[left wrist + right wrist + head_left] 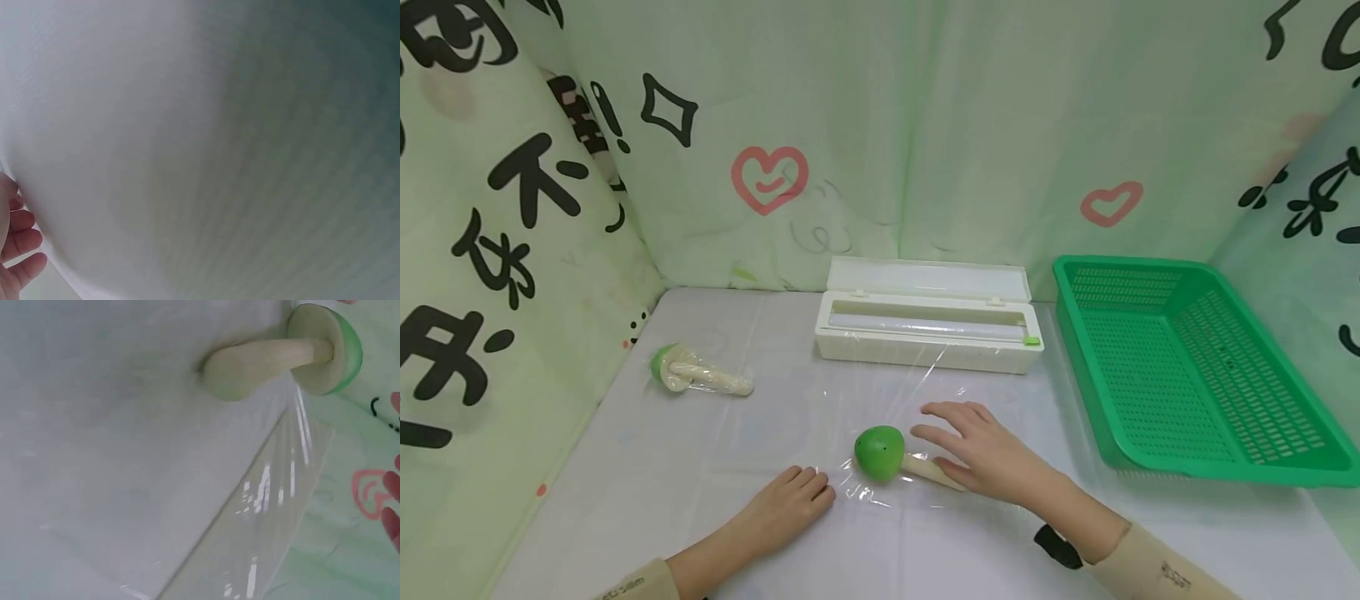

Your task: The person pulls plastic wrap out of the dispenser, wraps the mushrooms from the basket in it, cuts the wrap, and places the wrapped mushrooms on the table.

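Note:
A toy mushroom (880, 453) with a green cap and pale stem lies on a sheet of clear plastic wrap (868, 497). The wrap stretches from a white dispenser box (925, 360) behind it. Over the stem hovers my right hand (981, 454), its fingers spread and holding nothing. In the right wrist view the pale stem (269, 362) shows whole, apart from the fingers. My left hand (792, 507) rests on the table left of the cap, fingers loosely bent, nothing visible in them. Farther left lies a second mushroom (700, 372), wrapped in film.
A green plastic basket (1138, 467) stands at the right of the white-covered table (647, 500). The dispenser's lid (928, 279) is raised, with a film roll (925, 323) inside. Printed curtains (985, 150) enclose the back and sides. A black object (1058, 547) sits under the right wrist.

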Action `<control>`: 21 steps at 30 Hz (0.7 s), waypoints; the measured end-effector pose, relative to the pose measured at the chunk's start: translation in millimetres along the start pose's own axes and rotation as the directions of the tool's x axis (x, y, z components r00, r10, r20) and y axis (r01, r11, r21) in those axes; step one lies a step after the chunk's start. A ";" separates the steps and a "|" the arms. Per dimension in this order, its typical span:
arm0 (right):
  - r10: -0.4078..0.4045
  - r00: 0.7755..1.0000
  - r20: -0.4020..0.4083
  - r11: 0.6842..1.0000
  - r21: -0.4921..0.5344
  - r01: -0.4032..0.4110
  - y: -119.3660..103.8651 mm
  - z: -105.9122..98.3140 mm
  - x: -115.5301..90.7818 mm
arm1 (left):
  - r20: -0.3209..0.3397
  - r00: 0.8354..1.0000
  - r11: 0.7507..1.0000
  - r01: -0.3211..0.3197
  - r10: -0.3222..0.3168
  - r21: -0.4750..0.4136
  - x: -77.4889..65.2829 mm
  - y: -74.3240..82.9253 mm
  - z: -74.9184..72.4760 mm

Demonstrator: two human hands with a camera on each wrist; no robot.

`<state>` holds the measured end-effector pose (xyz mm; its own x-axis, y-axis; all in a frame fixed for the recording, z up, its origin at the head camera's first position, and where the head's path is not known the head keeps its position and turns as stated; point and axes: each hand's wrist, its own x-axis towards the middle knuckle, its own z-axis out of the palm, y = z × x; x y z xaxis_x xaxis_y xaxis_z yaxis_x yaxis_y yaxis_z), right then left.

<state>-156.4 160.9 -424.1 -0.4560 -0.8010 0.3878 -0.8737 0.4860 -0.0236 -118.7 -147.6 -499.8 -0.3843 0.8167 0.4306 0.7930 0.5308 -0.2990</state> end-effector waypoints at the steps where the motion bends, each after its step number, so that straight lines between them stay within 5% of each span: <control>1: -0.001 0.999 -0.034 1.000 -0.004 0.001 0.7 -0.2 -9.5 | 0.003 1.000 1.000 -0.002 0.002 0.002 0.1 0.1 -0.3; 4: -0.008 0.998 -0.068 1.000 -0.019 0.007 -2.4 5.3 -41.4 | 0.018 1.000 1.000 -0.003 0.003 -0.001 1.1 0.6 -2.0; 10: -0.027 1.000 0.001 0.996 -0.080 0.027 -14.5 20.1 -91.9 | 0.029 1.000 1.000 0.003 -0.003 -0.006 1.9 0.8 -3.3; 21: 0.092 0.992 -0.086 0.980 -0.167 -0.105 -15.3 29.0 -100.7 | 0.000 1.000 1.000 0.005 -0.005 0.001 2.5 0.5 -1.2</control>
<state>-102.0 224.0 -489.4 -0.5178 -0.7202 0.4618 -0.7803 0.6188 0.0901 -118.7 -145.5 -497.9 -0.3880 0.8143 0.4317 0.7906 0.5348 -0.2983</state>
